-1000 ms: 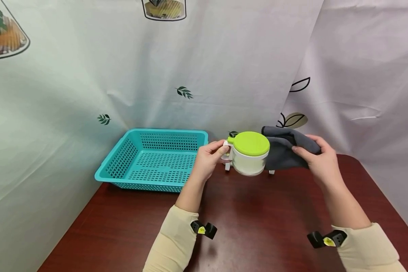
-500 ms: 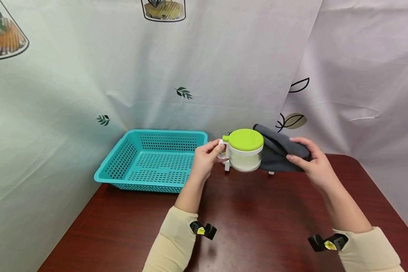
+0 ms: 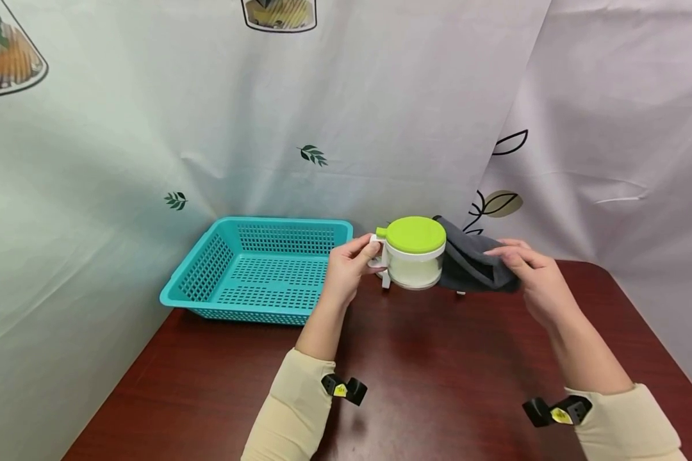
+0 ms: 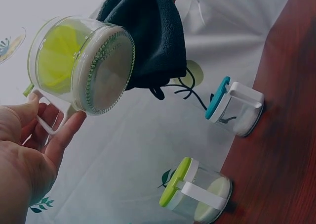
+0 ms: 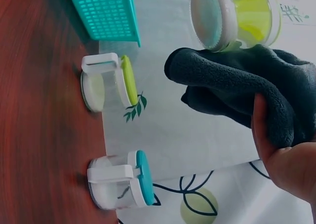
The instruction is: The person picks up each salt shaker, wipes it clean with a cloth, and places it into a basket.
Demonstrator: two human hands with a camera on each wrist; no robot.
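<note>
Watching remotely, I'm seeing the jar (image 3: 414, 256) hanging roughly upright between the left hand (image 3: 345, 269), which is pinching its handle (image 3: 384, 253), and the right hand (image 3: 537, 282), which is gripping the bunched cloth (image 3: 471, 262). The jar is sitting nearer the left hand, its handle pointing that way, while the cloth is extending leftward from the right hand, apparently touching the jar's opposite side.

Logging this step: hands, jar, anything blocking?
Left hand holds lidded jar by handle, above table. Right hand holds grey cloth at jar's side. Nothing seen blocking.
</note>
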